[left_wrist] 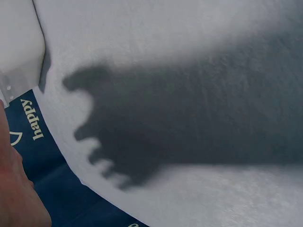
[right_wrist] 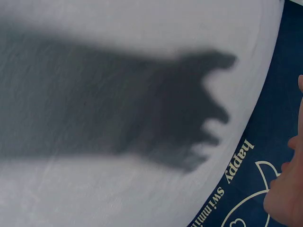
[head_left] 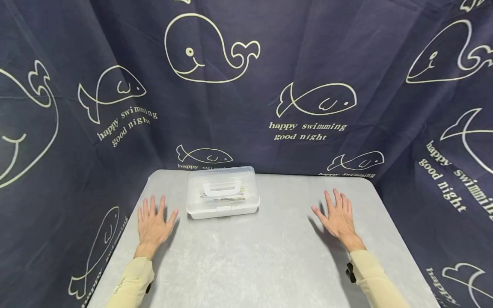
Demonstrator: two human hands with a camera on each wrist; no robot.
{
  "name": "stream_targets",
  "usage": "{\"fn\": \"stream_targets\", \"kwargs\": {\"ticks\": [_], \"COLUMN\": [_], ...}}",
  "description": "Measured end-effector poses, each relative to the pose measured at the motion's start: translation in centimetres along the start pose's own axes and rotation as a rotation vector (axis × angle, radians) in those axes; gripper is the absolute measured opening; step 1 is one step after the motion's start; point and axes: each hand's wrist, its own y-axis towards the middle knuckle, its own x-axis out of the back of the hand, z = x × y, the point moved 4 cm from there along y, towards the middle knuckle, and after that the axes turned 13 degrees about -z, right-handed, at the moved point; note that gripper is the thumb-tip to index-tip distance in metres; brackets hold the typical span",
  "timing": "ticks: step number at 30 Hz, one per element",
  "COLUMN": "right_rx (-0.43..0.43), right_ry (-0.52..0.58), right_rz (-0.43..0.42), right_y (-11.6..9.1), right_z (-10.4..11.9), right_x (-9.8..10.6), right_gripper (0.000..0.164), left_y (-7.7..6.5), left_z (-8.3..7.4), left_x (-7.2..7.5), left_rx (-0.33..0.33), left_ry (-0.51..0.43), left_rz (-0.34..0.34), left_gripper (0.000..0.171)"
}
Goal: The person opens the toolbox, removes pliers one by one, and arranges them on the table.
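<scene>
A white plastic box (head_left: 223, 209) with a clear lid and a white carry handle (head_left: 222, 188) stands at the back left of the table. Through the lid some small items show, too blurred to name. To the left of the box my left hand (head_left: 153, 226) hovers over the table with fingers spread, holding nothing. My right hand (head_left: 339, 217) is held above the right side of the table, its fingers also spread and bare. In the left wrist view, part of the box (left_wrist: 21, 45) shows beyond the left hand (left_wrist: 21, 189). The right hand (right_wrist: 286, 189) is at that view's edge.
A grey-white table (head_left: 269, 265) with rounded corners lies beneath both hands, which cast shadows on it. Dark blue curtains (head_left: 246, 111) printed with whales, fish and lettering hang close behind and at both sides. Dark bands (head_left: 350, 273) sit at the wrists.
</scene>
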Motion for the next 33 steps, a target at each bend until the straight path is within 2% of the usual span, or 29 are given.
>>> {"fn": "stream_targets", "kwargs": {"ticks": [3, 6, 10, 13, 17, 21, 26, 33], "right_rx": [0.030, 0.076, 0.116, 0.101, 0.036, -0.037, -0.116, -0.238], "right_ry": [0.055, 0.143, 0.253, 0.324, 0.404, 0.447, 0.497, 0.631], "right_rz": [-0.065, -0.166, -0.287, -0.328, -0.334, -0.304, -0.285, -0.246], "right_y": [0.2, 0.6, 0.9, 1.1, 1.4, 1.7, 2.0, 2.7], "right_z": [0.3, 0.9, 1.8, 2.5, 3.5, 4.4, 5.4, 7.1], "right_x": [0.0, 0.0, 0.0, -0.2, -0.5, -1.1, -1.7, -2.4], "right_gripper": [0.077, 0.066, 0.050, 0.046, 0.042, 0.038, 0.036, 0.036], "left_y": [0.2, 0.5, 0.9, 1.1, 1.4, 1.7, 2.1, 2.5], "left_z": [-0.3, -0.5, -0.8, -1.1, -1.7, -2.3, -2.9, -3.6], "left_x": [0.1, 0.3, 0.4, 0.3, 0.0, -0.2, -0.4, -0.7], "left_rx": [-0.001, 0.016, 0.066, 0.115, 0.170, 0.221, 0.295, 0.382], "left_ry": [-0.001, -0.022, -0.075, -0.116, -0.174, -0.229, -0.289, -0.350], "left_rz": [-0.010, -0.036, -0.080, -0.103, -0.128, -0.136, -0.105, -0.079], "left_gripper": [0.075, 0.070, 0.063, 0.060, 0.058, 0.057, 0.060, 0.062]}}
